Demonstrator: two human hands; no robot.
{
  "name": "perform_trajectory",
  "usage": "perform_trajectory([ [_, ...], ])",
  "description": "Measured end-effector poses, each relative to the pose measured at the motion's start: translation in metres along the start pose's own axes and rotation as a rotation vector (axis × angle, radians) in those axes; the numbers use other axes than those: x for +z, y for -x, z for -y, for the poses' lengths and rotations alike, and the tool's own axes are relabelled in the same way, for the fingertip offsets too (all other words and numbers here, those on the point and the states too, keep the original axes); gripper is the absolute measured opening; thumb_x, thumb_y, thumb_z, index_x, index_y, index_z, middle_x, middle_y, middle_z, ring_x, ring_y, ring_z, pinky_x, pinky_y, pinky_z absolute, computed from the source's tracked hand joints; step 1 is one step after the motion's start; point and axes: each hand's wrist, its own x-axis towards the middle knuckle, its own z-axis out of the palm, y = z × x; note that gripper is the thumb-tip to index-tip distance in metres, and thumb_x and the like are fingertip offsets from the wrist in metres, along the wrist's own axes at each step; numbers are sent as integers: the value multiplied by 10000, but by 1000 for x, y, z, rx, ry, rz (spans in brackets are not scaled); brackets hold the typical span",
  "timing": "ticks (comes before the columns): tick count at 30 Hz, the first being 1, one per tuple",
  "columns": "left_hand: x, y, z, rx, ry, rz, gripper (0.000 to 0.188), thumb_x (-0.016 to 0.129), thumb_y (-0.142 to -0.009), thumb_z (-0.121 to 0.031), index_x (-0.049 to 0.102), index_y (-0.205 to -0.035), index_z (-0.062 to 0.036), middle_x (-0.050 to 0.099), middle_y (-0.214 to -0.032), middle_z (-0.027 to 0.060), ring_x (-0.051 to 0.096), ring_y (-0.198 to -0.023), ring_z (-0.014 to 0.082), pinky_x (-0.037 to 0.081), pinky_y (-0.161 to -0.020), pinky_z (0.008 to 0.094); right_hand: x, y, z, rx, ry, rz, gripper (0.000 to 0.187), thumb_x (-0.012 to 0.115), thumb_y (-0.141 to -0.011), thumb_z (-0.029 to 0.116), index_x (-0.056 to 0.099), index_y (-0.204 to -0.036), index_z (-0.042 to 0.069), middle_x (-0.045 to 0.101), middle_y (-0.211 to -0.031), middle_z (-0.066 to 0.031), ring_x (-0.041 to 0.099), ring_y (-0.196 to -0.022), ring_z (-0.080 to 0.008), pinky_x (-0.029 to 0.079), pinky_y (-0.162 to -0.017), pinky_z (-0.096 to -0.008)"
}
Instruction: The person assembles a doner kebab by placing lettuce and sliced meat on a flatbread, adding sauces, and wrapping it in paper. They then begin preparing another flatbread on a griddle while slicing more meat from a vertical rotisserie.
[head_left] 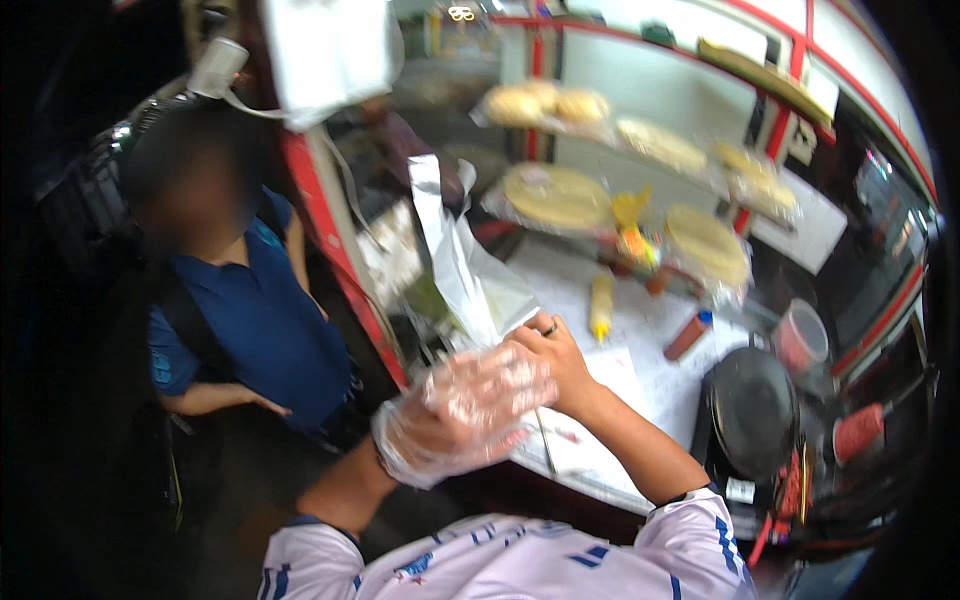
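My left hand (465,405) wears a loose clear plastic glove. Its fingers are bent and pressed against my bare right hand (565,365), and whatever lies under them is hidden. A ring shows on my right hand, whose fingers are curled at the lower end of a white plastic bag (470,275). The bag stretches up and away from my hands to two narrow handle strips. Behind my hands is a white countertop (630,375) with a squeeze bottle (601,308) with a yellow cap and a red bottle (688,336) with a blue cap.
A person (245,310) in a blue shirt stands at the left, beyond a red-framed post (345,265). Shelves hold bagged flatbreads (560,195) and bagged buns (515,105). At the right are a round dark pan (752,412), a clear tub (800,335) and a red cup (858,435).
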Motion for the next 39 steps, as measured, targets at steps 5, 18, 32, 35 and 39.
perform_trajectory([
  [5,80,-15,8,22,454,663,406,730,-807,-99,671,-1203,-36,700,-820,98,689,-795,224,527,-747,375,-70,127,44,668,-589,307,215,738,-877,148,655,-1053,57,690,-871,-98,655,-832,-279,482,-871,-410],
  [18,217,-22,-17,-1249,954,-411,168,594,-1046,-198,645,-1040,-37,590,-866,-35,472,-761,21,409,-661,210,-4,260,74,876,-1274,130,1447,972,-562,505,98,-1622,50,216,-1658,-149,208,-1510,-264,245,-1194,-413],
  [32,131,30,13,-973,353,-25,185,761,-898,-184,630,-911,-55,600,-814,25,549,-721,122,480,-667,289,17,206,75,1655,-1313,-626,358,744,-912,82,589,-1219,-16,668,-1074,-90,657,-969,-189,553,-836,-338],
  [35,159,40,-24,-670,831,658,266,775,-877,-245,663,-936,-11,610,-772,78,549,-700,144,477,-654,311,12,208,78,1514,-1669,-563,379,752,-898,68,586,-1233,3,653,-1146,-89,646,-1013,-182,545,-864,-328],
  [39,162,61,-1,-1263,683,496,204,687,-919,-175,650,-826,3,501,-633,55,470,-641,102,424,-585,336,-11,214,80,1516,-1720,-720,482,704,-966,213,549,-1336,-55,625,-1268,-126,635,-1112,-199,510,-969,-327],
])
